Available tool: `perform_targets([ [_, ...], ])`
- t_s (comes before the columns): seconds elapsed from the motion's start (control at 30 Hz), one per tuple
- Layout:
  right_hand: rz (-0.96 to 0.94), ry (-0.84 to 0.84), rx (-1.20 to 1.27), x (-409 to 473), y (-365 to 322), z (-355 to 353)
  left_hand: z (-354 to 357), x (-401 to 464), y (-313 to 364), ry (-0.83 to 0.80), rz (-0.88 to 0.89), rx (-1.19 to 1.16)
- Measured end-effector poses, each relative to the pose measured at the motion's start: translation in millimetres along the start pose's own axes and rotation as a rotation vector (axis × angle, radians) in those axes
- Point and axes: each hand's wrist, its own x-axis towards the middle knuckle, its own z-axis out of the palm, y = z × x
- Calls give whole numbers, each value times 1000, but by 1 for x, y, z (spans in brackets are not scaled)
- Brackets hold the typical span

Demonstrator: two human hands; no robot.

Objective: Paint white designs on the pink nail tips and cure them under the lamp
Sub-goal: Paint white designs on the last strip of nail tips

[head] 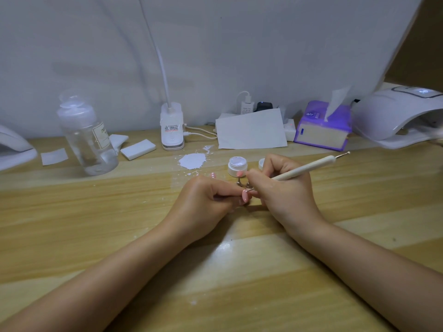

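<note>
Head view, facing down-forward, close over wooden table (72, 224)

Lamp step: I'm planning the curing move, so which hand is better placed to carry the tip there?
Probably left: the left hand already pinches the tip; the right hand holds the pen, though the lamp sits right.

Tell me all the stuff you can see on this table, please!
wooden table: one, light brown, under everything
clear bottle: one, see-through, back left
white pads: several, by the bottle
clip lamp: one, white, back middle
white paint patch: one, on the table
paper sheet: one, white, back
chargers: two, white and black, behind the paper
tissue box: one, purple, back right
curing lamp: one, white, far right
gel pot: one, white, open
pink nail tip: one, pinched in the left hand
dotting pen: one, cream
left hand: holds the tip
right hand: grips the pen
</note>
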Motion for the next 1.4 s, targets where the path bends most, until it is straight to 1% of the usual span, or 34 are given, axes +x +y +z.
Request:
perform_targets([
  [0.6, 0, 38, -39, -1, -3, 1, 0, 1, 1, -3, -5, 56],
  [1.0, -9, 10, -4, 0, -1, 1, -1, 0, 1, -6, -10, 49],
  [1.4, -8, 22, -16, -2, -2, 0, -1, 0, 1, 6, -26, 36],
])
